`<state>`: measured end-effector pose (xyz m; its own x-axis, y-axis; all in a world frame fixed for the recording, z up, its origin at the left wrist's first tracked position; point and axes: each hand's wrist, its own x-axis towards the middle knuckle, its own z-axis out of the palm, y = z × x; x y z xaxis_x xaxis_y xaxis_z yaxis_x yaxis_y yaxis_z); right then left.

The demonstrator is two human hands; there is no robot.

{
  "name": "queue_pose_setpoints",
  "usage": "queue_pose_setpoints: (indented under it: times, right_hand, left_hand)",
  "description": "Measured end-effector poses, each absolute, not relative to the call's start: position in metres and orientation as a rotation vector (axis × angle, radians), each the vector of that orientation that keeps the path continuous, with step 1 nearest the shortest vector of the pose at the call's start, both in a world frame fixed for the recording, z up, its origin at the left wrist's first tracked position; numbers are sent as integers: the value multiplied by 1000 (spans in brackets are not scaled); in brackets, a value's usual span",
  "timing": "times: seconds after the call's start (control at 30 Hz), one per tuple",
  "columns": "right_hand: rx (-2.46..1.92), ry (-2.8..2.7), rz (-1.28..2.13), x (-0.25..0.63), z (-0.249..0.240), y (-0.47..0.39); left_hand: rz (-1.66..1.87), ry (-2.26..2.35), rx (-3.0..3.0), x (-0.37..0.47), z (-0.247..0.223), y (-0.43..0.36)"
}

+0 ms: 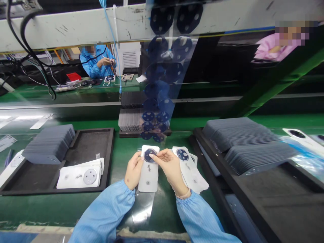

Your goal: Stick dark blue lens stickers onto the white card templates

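The white panel (148, 179) lies between both hands. The left hand (134, 170) grips its left edge; the right hand's (170, 165) thumb touches the dark sticker (147, 157) at the far end, whether gripping I cannot tell.

At the centre of the green counter (164, 216), a white panel (148, 177) bears black marks and a navy octagon (147, 152), between light blue, finely lined sleeves (108, 207) that cross the near edge; the white pile (192, 173) to its right shows another navy octagon on top. The black left tray (95, 141) carries slate-blue slabs (49, 145) toward its far left corner and, at its near right corner, white cards (73, 180) with dark lettering and a silvery disc (90, 177); slate-blue plates (240, 135) fill the far end of the black right tray (268, 192). Toward the counter's far edge, clear film (186, 67) is patterned with paired navy octagons, before an off-white, dark-scuffed beam (76, 27).
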<state>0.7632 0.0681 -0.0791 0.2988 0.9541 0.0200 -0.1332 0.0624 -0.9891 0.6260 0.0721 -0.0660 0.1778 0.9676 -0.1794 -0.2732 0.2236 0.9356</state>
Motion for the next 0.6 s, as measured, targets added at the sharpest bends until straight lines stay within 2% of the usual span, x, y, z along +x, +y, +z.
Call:
queue_pose_setpoints:
  times: [0.4,0.6]
  right_hand:
    - [-1226,-940,987,761,-81,67]
    - [-1338,-1147,687,754,-78,63]
  left_hand:
    - [1068,992,959,627,-70,70]
    - [1132,1029,976,631,-72,69]
